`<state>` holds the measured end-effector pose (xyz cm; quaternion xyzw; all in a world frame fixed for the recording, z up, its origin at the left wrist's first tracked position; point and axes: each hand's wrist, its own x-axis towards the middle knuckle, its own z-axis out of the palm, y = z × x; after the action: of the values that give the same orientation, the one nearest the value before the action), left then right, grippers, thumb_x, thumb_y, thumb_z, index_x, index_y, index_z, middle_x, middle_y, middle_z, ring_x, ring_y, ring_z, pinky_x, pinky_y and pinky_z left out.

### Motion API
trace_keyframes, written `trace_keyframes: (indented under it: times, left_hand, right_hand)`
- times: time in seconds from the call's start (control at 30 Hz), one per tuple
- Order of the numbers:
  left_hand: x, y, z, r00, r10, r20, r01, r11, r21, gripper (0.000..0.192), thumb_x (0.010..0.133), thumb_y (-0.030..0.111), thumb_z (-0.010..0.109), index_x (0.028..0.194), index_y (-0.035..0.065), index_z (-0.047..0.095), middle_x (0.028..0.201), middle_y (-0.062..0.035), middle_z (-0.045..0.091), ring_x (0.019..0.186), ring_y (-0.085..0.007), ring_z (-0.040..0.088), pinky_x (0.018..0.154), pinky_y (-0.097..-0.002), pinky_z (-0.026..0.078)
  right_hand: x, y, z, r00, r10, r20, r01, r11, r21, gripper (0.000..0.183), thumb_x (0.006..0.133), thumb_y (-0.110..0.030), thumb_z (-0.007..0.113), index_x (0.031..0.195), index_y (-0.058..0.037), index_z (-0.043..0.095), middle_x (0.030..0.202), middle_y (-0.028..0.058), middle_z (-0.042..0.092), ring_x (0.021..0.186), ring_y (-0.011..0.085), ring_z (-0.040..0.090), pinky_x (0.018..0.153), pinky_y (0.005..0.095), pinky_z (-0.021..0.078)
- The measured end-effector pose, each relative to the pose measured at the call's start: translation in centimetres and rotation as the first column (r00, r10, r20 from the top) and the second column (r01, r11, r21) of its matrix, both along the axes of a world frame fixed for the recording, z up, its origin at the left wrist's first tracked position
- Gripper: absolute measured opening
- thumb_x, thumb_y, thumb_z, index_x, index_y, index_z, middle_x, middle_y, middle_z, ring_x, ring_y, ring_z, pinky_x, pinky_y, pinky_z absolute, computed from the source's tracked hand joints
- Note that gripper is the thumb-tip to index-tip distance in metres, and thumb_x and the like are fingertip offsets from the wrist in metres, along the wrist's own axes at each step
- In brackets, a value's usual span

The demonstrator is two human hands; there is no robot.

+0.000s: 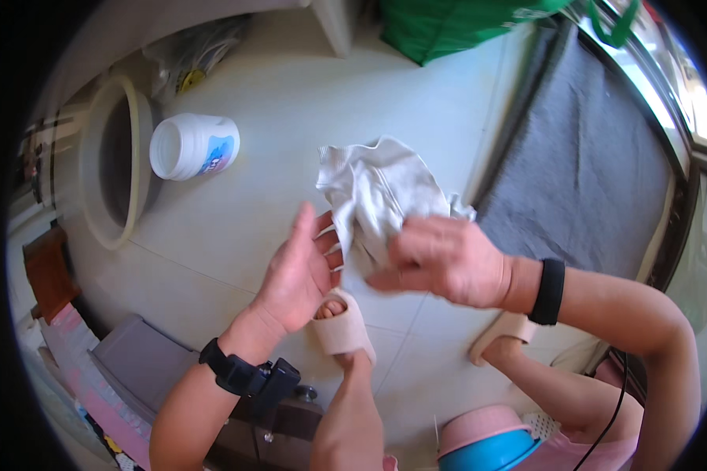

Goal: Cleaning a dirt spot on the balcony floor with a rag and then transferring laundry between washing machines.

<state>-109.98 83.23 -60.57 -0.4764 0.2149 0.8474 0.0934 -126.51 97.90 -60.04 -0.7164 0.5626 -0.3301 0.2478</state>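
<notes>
A crumpled whitish cloth garment (383,188) with a ribbed edge spreads out just beyond my hands. My left hand (297,271) is turned palm inward, thumb raised and fingers apart. Its fingertips pass behind the garment's left edge. On the other side, my right hand (448,256) is curled at the lower right part of the cloth and appears to grip it; motion blurs the fingers, and its thumb points left. Black bands circle both wrists, and the left one (235,374) carries a small black device.
A white plastic jar (197,147) lies on its side beside a pale round basin (131,194) on the tiled floor. A green bag (448,29) stands at the top. Dark grey fabric (583,159) covers the right side. Pink and blue basins (486,441) sit near my slippered feet.
</notes>
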Motion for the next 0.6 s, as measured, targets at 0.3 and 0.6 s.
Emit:
trace_keyframes:
  times: [0.3, 0.6]
  left_hand:
    - [-7.3, 8.4, 13.9, 0.969, -0.243, 0.04, 0.246, 0.944, -0.222, 0.043, 0.084, -0.004, 0.047, 0.127, 0.0006, 0.04, 0.118, -0.0101, 0.052, 0.102, -0.0165, 0.056, 0.077, -0.0307, 0.051]
    - [-8.6, 6.7, 8.0, 0.892, -0.308, 0.332, 0.453, 0.584, -0.674, 0.033, 0.086, -0.004, 0.037, 0.116, -0.0029, 0.051, 0.105, -0.0092, 0.06, 0.098, -0.0122, 0.056, 0.085, -0.0249, 0.045]
  right_hand:
    - [-3.4, 14.8, 13.9, 0.982, -0.126, -0.143, 0.147, 0.978, 0.146, 0.041, 0.073, -0.012, 0.056, 0.115, -0.0122, 0.058, 0.079, 0.0007, 0.044, 0.073, 0.0143, 0.054, 0.063, 0.0261, 0.0473]
    - [-7.6, 22.1, 6.0, 0.782, -0.616, 0.097, 0.551, 0.756, 0.354, 0.024, 0.072, 0.002, 0.055, 0.091, -0.0099, 0.062, 0.08, 0.0074, 0.053, 0.079, 0.0264, 0.057, 0.069, 0.0336, 0.0476]
